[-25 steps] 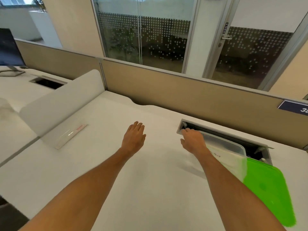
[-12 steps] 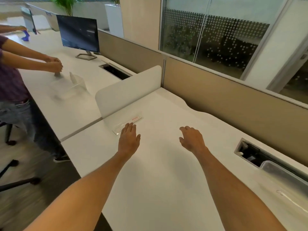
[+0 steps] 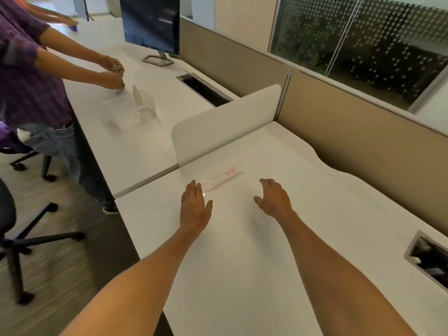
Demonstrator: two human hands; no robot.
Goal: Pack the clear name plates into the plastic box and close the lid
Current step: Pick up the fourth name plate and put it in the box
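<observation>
A clear name plate (image 3: 221,178) with a small red label lies flat on the white desk (image 3: 242,263), close to the low white divider. My left hand (image 3: 194,206) is flat and open, its fingertips at the near end of the plate. To the right of the plate, a short gap away, my right hand (image 3: 274,197) hovers open with fingers spread and holds nothing. The plastic box and its green lid are out of view.
A white divider panel (image 3: 225,122) stands behind the plate. A cable cutout (image 3: 429,258) opens in the desk at right. On the neighbouring desk a person in a purple shirt (image 3: 26,76) handles a clear box (image 3: 132,110); a monitor (image 3: 151,27) stands behind it. Office chairs (image 3: 14,229) stand at left.
The view has swung left, away from the plastic box and green lid. My right hand left the box. Both hands have moved toward the name plate by the divider.
</observation>
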